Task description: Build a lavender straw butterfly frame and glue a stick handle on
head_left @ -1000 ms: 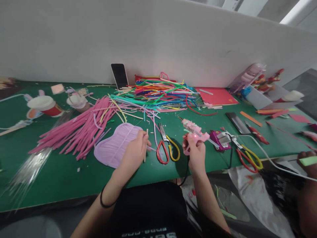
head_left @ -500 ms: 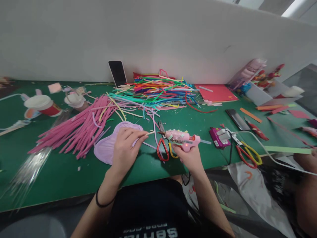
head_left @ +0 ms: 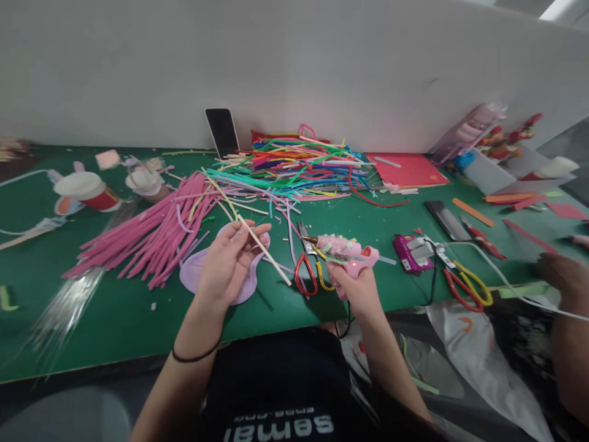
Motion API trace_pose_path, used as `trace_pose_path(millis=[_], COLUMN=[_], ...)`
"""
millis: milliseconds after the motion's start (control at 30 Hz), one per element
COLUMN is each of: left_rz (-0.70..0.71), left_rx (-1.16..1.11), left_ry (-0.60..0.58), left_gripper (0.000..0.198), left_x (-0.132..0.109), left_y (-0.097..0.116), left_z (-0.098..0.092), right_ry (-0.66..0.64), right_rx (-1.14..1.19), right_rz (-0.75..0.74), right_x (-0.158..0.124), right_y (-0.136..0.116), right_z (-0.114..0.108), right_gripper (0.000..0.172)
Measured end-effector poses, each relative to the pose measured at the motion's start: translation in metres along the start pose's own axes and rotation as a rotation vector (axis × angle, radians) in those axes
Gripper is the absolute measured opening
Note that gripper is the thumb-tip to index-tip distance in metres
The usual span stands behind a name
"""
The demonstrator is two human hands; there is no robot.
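Under our loosely curled left hand (head_left: 224,264) lies the purple piece (head_left: 193,270); that hand pinches a stick (head_left: 265,251), our right hand (head_left: 356,285) wraps the glue gun (head_left: 343,247). Drifting together, we could get burned by the nozzle (head_left: 311,239).

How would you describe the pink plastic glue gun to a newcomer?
Over the green tabletop, find the person's left hand. Rightward, past metal scissors with red and yellow handles, the right hand grips the pink plastic glue gun, set apart by its glowing light and translucent stick jutting from the back.
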State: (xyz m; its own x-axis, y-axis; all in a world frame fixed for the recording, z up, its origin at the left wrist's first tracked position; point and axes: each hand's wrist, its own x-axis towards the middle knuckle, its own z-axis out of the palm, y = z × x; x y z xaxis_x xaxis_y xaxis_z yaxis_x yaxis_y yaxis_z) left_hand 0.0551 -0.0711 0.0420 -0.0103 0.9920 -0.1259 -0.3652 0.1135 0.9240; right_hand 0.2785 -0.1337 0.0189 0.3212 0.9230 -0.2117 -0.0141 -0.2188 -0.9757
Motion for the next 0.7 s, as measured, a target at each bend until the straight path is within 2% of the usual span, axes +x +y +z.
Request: trace_pose_path(millis=[133, 400, 567, 700], left_rz=[-0.106, -0.289, -0.335, -0.289], left_rx=[-0.161, -0.45, -0.488, -0.423], left_ry=[0.03, 0.166, 0.193, 0.192], left_gripper=[0.009, 0.023, 0.021, 0.018], left_x=[0.005, 0.004, 0.003, 0.004], left_y=[0.0, 0.011, 0.016, 0.013], left_z=[0.0, 0.009, 0.013, 0.012], right_ry=[0.021, 0.014, 0.021, 0.007], right_rx=[-0.012, -0.001, -0.011, 0.002], right_rz=[0.014, 0.031, 0.073, 0.07], right_x=[0.0, -0.003, -0.002, -0.001], right_y=[-0.001, -0.007, -0.007, -0.006], right_z=[-0.003, -0.001, 0.0, -0.001], right_gripper=[0.038, 0.033, 0.034, 0.033])
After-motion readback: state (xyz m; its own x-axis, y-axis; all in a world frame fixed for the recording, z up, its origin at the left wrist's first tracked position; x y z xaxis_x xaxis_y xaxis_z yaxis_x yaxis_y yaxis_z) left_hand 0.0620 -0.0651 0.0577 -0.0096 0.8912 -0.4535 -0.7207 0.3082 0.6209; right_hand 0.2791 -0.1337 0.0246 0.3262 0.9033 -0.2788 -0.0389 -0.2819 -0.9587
